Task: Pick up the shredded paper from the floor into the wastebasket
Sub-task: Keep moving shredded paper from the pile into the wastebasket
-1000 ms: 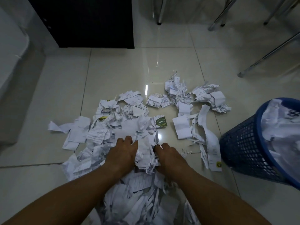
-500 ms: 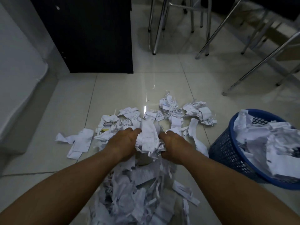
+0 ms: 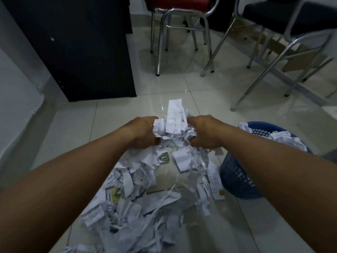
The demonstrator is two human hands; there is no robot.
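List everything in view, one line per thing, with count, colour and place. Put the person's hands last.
paper bundle: one, white, held above the floor between both hands
shredded paper pile: one spread heap, white with a few green and yellow printed bits, on the floor below the hands
wastebasket: one, blue mesh, on the floor at right, with white paper scraps inside
floor: one, pale glossy tiles
cabinet: one, black, far left
red-seated chair: one, chrome legs, top centre
dark-seated chair: one, chrome frame, top right
left hand: one, grips the bundle's left side
right hand: one, grips its right side
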